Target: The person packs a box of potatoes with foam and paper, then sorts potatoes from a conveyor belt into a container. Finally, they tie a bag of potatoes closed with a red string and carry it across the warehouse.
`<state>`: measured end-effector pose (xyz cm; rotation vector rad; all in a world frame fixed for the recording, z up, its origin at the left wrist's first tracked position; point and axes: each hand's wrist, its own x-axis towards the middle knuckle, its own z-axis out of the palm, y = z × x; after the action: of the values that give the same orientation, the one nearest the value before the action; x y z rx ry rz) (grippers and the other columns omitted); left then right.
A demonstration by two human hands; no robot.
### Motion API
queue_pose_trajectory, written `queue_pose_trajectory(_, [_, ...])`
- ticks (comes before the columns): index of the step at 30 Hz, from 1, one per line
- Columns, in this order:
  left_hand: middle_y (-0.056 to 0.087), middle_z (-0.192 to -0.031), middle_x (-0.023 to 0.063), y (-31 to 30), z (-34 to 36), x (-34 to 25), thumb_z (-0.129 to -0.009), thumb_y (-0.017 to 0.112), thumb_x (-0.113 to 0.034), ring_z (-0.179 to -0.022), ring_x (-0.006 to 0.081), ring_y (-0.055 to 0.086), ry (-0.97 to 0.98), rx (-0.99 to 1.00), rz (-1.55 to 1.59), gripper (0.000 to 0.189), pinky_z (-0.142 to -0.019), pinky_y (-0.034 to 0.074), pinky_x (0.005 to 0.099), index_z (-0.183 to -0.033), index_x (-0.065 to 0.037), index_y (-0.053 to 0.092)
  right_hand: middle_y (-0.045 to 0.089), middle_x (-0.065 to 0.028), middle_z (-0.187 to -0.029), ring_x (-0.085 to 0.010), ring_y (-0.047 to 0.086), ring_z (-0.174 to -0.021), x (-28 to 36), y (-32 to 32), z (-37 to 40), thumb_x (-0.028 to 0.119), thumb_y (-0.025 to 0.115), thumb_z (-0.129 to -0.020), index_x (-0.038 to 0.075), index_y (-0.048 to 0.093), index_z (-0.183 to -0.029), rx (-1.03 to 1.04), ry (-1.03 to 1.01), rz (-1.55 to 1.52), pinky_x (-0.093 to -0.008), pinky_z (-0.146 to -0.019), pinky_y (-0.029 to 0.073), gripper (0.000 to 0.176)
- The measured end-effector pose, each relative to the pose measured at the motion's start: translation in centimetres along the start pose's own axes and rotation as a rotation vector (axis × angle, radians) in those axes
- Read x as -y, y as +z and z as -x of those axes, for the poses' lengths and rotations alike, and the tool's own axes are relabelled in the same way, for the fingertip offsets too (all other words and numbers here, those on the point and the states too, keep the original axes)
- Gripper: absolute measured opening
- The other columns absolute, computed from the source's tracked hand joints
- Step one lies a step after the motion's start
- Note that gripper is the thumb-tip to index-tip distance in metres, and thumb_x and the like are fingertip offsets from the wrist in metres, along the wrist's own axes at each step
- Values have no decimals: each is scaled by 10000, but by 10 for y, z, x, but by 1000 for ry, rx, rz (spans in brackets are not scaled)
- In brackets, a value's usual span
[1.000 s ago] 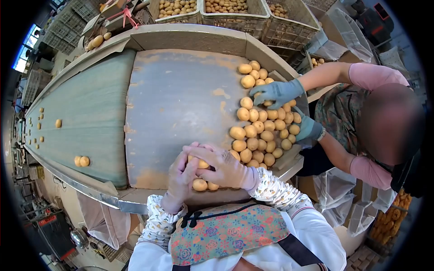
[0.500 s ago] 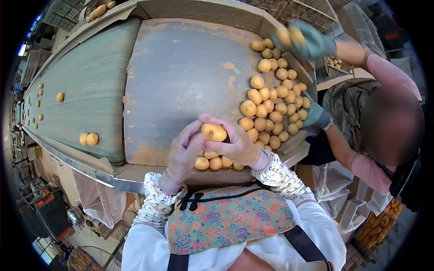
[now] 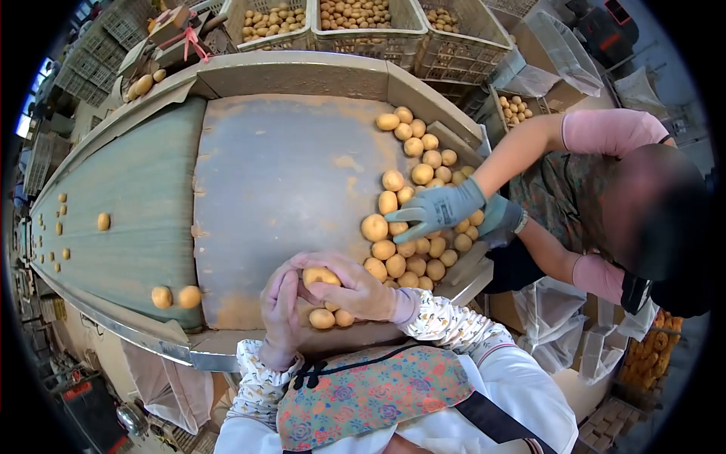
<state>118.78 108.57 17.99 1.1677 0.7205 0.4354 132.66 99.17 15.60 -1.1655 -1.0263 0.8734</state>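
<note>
A yellow potato (image 3: 321, 276) is held above the near edge of the metal table (image 3: 280, 174). My right hand (image 3: 359, 286) curls around its right side, with the thumb across the front. My left hand (image 3: 281, 306) is closed against its left side; part of the potato is hidden by the fingers. Just below my hands, a few loose potatoes (image 3: 322, 318) lie along the table's near rim. A larger heap of potatoes (image 3: 395, 265) fills the table's right end, beside my right hand.
At right, a co-worker's gloved hand (image 3: 439, 208) reaches over the heap, the other glove (image 3: 499, 219) beside it. A green conveyor belt (image 3: 128, 204) carries scattered potatoes on the left. Crates of potatoes (image 3: 367, 38) stand behind the table's raised far wall (image 3: 302, 74).
The view has shifted, showing more crates at the back. The co-worker's raised hand has come down from the back right onto the heap. Two near belt potatoes have moved closer to the table.
</note>
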Motion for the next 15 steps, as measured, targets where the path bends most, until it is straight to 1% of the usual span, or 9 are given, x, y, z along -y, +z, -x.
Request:
queue_pose_trajectory(2, [631, -1073, 82, -1, -2, -2, -1023, 408, -173, -926, 126, 594, 19, -27, 21, 340, -820, 476, 260, -1238, 42, 559, 590, -136, -1053, -270, 594, -961, 3, -4, -2, 113, 653, -872, 54, 565, -1228, 30, 25, 34, -330, -816, 488, 372])
queue_pose_trajectory(3, [634, -1066, 85, -2, -4, -2, -1021, 407, -159, -914, 126, 601, 28, -42, 32, 334, -833, 480, 257, -1239, 41, 562, 589, -127, -1012, -265, 596, -928, 4, -3, -6, 112, 652, -873, 57, 580, -1206, 29, -52, 72, -330, -791, 488, 345])
queue_pose_trajectory(5, [632, -1081, 90, -6, -7, 9, -1017, 417, -156, -954, 129, 598, 118, -118, -51, 331, -857, 471, 260, -1255, 31, 552, 587, -110, -931, -256, 600, -862, 8, -1, -11, 111, 649, -875, 63, 610, -1160, 25, -202, 147, -329, -742, 488, 291])
queue_pose_trajectory(6, [632, -1089, 92, -6, -8, 11, -1015, 422, -154, -974, 130, 596, 161, -155, -90, 330, -870, 466, 261, -1263, 26, 547, 594, -98, -880, -249, 603, -769, 21, -2, -14, 115, 655, -872, 64, 640, -1082, 29, -129, 171, -331, -670, 485, 217])
queue_pose_trajectory(9, [634, -1099, 102, 4, -6, -3, -1013, 440, -155, -981, 142, 595, 40, -159, 200, 333, -897, 457, 262, -1282, 18, 532, 593, -93, -859, -259, 590, -707, 65, 0, -35, 123, 681, -837, 51, 639, -1017, -35, -412, 378, -349, -625, 495, 198])
queue_pose_trajectory(13, [646, -1074, 105, -2, -5, 16, -1011, 456, -157, -975, 154, 602, 25, -165, 241, 335, -893, 465, 274, -1293, 11, 520, 602, -148, -974, -284, 598, -877, 97, 25, -34, 290, 658, -820, 80, 597, -1170, -386, -778, 303, -359, -745, 484, 413])
queue_pose_trajectory(14, [649, -1065, 106, -4, -5, 18, -1011, 457, -159, -979, 158, 604, 14, -168, 223, 335, -893, 467, 277, -1293, 11, 519, 597, -154, -999, -293, 589, -907, 104, 25, -39, 292, 656, -818, 79, 589, -1185, -419, -853, 372, -374, -769, 474, 429])
queue_pose_trajectory(15, [652, -1057, 107, -4, -5, 18, -1011, 459, -160, -982, 161, 606, 4, -171, 205, 335, -892, 469, 280, -1294, 10, 518, 592, -161, -1023, -302, 580, -936, 109, 17, -51, 294, 655, -817, 78, 581, -1200, -417, -892, 504, -389, -794, 463, 447])
